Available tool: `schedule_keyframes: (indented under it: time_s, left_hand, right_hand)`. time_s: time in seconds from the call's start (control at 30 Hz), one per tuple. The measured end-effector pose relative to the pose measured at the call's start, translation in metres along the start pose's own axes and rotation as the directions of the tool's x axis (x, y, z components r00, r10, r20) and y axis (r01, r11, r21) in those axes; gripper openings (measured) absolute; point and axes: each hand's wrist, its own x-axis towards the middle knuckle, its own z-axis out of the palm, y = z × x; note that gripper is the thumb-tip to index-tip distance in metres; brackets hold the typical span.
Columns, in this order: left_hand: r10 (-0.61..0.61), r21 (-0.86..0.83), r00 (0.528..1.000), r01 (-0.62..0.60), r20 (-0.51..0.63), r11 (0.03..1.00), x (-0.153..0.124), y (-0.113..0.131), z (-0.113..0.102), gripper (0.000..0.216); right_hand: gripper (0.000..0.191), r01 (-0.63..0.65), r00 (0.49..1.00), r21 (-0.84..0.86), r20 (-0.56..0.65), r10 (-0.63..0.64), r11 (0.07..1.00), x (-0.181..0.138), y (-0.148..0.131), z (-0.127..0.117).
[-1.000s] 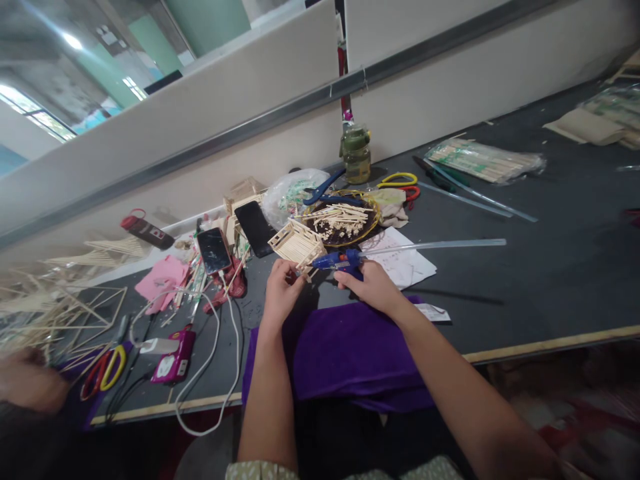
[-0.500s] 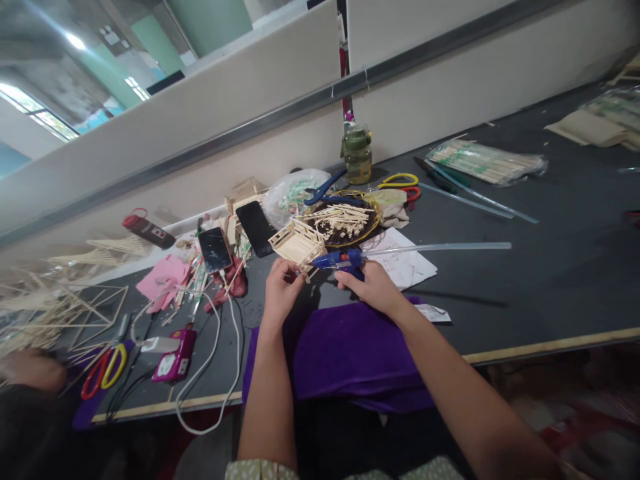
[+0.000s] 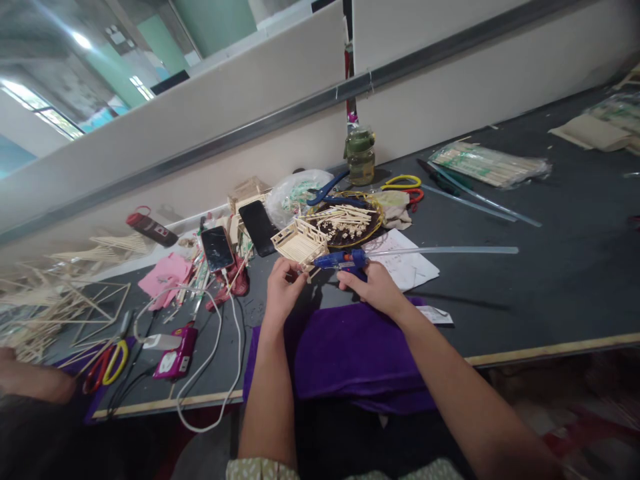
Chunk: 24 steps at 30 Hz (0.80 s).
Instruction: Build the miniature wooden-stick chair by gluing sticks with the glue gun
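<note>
My right hand (image 3: 373, 285) is closed round the handle of a blue hot glue gun (image 3: 345, 260). A long clear glue stick (image 3: 450, 250) sticks out of its back end to the right. The gun's nozzle points left, at the near corner of a small wooden stick model (image 3: 303, 243), shaped like a low tray with railed sides. My left hand (image 3: 284, 287) pinches that model at its near edge; the fingertips are partly hidden. Whether the nozzle touches the wood I cannot tell. A purple cloth (image 3: 355, 353) lies below both hands.
Behind the model sits a round tray (image 3: 377, 230) of cut sticks, with blue pliers (image 3: 327, 190) across it. Two phones (image 3: 217, 248), a power adapter (image 3: 175, 353) with a looping white cable, and scissors (image 3: 115, 363) lie left. Another person's arm (image 3: 35, 380) rests at far left.
The camera view has shifted slightly. My hands, the glue gun and the model keep almost the same positions to each other. The other person's arm at far left reaches a little further in.
</note>
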Motion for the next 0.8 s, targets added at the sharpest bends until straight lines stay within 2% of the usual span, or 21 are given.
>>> schedule_keyframes:
  time_s: [0.3,0.47,0.67,0.8]
  left_hand:
    - [-0.013,-0.007,1.0,0.013,0.018,1.0,-0.0001,-0.0017,0.0002,0.008]
    - [-0.006,0.016,0.999,0.005,0.051,1.0,-0.0003,-0.0059,0.0009,0.008]
    - [-0.012,0.056,0.997,0.007,0.078,0.998,-0.0001,-0.0077,0.0008,0.011]
    - [0.015,0.081,0.999,-0.019,0.044,0.997,-0.0002,-0.0097,0.0023,0.019]
  right_hand:
    - [0.037,-0.05,0.999,0.086,-0.011,0.051,0.995,0.0,0.0,-0.0017]
    - [0.042,-0.101,0.995,0.243,0.008,0.102,0.965,-0.0004,-0.0019,-0.0039]
    - [0.045,-0.089,0.994,0.36,-0.034,0.108,0.929,0.0003,0.0024,-0.0037]
    - [0.045,-0.081,0.992,0.376,-0.061,0.112,0.923,0.0008,0.0038,-0.0033]
